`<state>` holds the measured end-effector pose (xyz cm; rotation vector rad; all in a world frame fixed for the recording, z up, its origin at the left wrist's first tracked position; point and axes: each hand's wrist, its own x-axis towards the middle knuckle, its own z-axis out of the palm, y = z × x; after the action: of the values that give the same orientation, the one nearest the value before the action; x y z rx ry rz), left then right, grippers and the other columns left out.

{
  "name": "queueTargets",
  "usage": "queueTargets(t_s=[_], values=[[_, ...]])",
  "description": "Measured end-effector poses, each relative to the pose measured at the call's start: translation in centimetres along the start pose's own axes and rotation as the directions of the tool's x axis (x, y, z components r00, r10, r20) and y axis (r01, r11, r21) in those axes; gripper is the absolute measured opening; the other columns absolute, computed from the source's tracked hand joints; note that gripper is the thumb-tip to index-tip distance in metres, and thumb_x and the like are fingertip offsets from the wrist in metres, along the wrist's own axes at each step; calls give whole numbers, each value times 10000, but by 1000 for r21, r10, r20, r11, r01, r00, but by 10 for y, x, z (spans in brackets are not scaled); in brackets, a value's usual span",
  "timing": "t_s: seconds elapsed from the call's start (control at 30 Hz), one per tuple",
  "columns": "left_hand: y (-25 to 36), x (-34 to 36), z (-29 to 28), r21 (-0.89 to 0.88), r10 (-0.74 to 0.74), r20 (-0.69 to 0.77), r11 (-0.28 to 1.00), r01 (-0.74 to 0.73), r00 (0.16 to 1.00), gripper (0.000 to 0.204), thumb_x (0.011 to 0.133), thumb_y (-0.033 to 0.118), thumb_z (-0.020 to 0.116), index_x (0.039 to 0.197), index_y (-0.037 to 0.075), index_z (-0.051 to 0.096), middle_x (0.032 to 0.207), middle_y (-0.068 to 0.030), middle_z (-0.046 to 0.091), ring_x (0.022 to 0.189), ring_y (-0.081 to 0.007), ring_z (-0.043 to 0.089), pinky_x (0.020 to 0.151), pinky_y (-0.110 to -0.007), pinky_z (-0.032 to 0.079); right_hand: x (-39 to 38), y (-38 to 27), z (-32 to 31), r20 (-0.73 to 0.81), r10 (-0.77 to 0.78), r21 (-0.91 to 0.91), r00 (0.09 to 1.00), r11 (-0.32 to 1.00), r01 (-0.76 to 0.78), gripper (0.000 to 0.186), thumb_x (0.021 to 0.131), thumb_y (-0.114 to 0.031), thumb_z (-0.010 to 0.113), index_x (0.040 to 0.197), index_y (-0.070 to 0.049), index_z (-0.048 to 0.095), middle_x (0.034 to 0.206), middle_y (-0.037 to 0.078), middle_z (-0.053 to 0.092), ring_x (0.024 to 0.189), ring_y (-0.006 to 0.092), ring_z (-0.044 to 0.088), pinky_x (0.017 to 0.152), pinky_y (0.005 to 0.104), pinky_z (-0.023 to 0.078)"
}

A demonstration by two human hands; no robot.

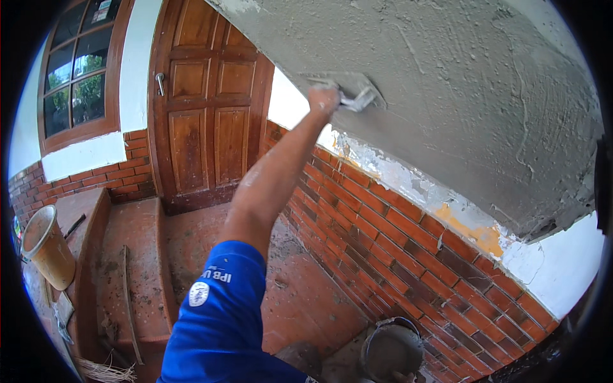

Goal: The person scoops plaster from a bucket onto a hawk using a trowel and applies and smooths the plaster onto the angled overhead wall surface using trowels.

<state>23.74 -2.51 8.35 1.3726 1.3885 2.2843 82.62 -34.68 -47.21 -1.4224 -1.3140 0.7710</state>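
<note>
My left arm, in a short blue sleeve, reaches up and across to the rough grey plastered surface (447,96). My left hand (324,97) is closed round the pale, smeared handle of a plastering trowel (367,89). The trowel's flat blade lies against the wet plaster near its lower left edge. Around and below the blade the plaster looks smoother; farther right it is lumpy and ridged. My right hand cannot be made out. A bucket (391,348) holding grey mortar stands low by the brick wall, with a small brownish shape at its near rim that I cannot identify.
Below the plaster runs a peeling white band above a red brick wall (383,223). A wooden door (207,96) and a window (80,70) are behind. Dirty red steps (131,274) hold a thin stick. A tan bucket (51,255) stands at the left.
</note>
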Motion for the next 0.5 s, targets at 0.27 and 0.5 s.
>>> queueTargets(t_s=[0.27, 0.5], values=[[157, 121, -184, 60, 297, -104, 954, -292, 949, 333, 901, 284, 469, 957, 10, 650, 743, -69, 634, 627, -159, 586, 589, -280, 490, 31, 9, 16, 71, 355, -873, 932, 475, -114, 666, 713, -600, 640, 1215, -168, 562, 1251, 204, 522, 1064, 214, 579, 833, 486, 463], [211, 30, -167, 25, 238, -111, 971, -237, 965, 151, 936, 153, 465, 1022, 50, 534, 832, -100, 585, 705, -181, 585, 570, -285, 512, 68, 185, 41, 434, 161, -821, 887, 476, 315, 467, 746, -431, 612, 1060, -85, 609, 1081, 195, 593, 942, 295, 603, 795, 464, 474]])
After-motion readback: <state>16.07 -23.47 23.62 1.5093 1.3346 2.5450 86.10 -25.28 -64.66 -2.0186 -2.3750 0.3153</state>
